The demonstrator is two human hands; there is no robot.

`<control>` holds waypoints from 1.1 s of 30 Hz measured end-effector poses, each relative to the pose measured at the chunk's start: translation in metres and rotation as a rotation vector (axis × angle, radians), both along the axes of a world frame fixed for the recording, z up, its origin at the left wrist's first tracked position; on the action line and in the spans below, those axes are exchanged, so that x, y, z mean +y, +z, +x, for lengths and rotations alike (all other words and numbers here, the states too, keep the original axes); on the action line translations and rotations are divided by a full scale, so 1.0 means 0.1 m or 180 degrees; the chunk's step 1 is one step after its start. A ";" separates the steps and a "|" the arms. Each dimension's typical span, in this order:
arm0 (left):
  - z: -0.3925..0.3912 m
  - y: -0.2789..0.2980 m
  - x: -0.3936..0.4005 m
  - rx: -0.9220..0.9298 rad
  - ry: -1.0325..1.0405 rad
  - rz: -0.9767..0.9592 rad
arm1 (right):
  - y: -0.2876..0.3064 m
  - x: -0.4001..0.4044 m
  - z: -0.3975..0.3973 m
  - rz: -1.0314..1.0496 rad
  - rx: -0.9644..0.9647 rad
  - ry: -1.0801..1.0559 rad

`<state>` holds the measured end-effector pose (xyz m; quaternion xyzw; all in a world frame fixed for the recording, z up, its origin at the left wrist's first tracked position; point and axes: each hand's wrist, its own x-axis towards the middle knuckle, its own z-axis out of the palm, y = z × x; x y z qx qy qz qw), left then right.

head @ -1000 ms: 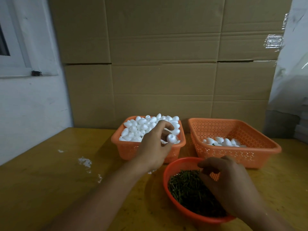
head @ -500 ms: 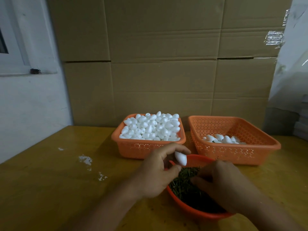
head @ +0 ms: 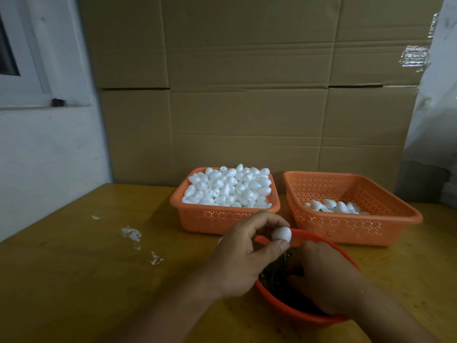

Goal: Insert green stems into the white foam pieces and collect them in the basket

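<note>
My left hand (head: 243, 253) pinches one white foam piece (head: 282, 234) between thumb and fingers, just above the near-left rim of the round orange bowl (head: 296, 314). Dark green stems (head: 274, 273) fill that bowl. My right hand (head: 321, 276) reaches down into the stems with fingers curled; whether it holds a stem is hidden. Behind the bowl, the left orange basket (head: 210, 219) is heaped with loose foam pieces (head: 230, 188). The right orange basket (head: 358, 226) holds several finished foam pieces (head: 333, 207).
Everything stands on a yellow wooden table (head: 99, 280) with white crumbs (head: 131, 233) at the left. Stacked cardboard boxes (head: 247, 95) form a wall right behind the baskets. A white wall with a window frame (head: 37, 95) bounds the left side.
My left hand has lifted a foam piece out of the left basket and carried it back toward me over the bowl. My right hand has stayed down in the stems.
</note>
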<state>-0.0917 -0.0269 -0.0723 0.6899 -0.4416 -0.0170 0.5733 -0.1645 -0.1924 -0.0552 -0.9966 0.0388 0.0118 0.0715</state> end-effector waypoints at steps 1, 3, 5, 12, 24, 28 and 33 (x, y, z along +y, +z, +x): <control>0.01 0.00 -0.01 0.0022 0.0032 -0.0098 | 0.00 0.00 0.00 0.0001 -0.0019 -0.0010; 0.02 0.01 -0.01 0.0184 0.0054 -0.0256 | 0.00 -0.01 -0.01 0.0036 -0.0085 -0.0039; 0.02 0.02 -0.01 0.0459 0.0048 -0.0384 | -0.02 -0.01 -0.02 0.0108 -0.0225 -0.0093; -0.02 0.09 0.00 0.1741 -0.0355 -0.0939 | 0.00 -0.01 -0.10 0.0240 -0.0587 -0.0045; -0.07 0.15 0.04 0.2599 -0.0566 -0.0986 | 0.07 -0.03 -0.25 0.1209 -0.1564 -0.0176; -0.08 0.14 0.03 0.2560 -0.0479 -0.0936 | 0.06 -0.01 -0.26 0.1537 -0.1877 -0.0242; -0.08 0.13 0.03 0.2550 -0.0404 -0.0830 | 0.07 0.00 -0.27 0.1905 -0.1781 -0.0264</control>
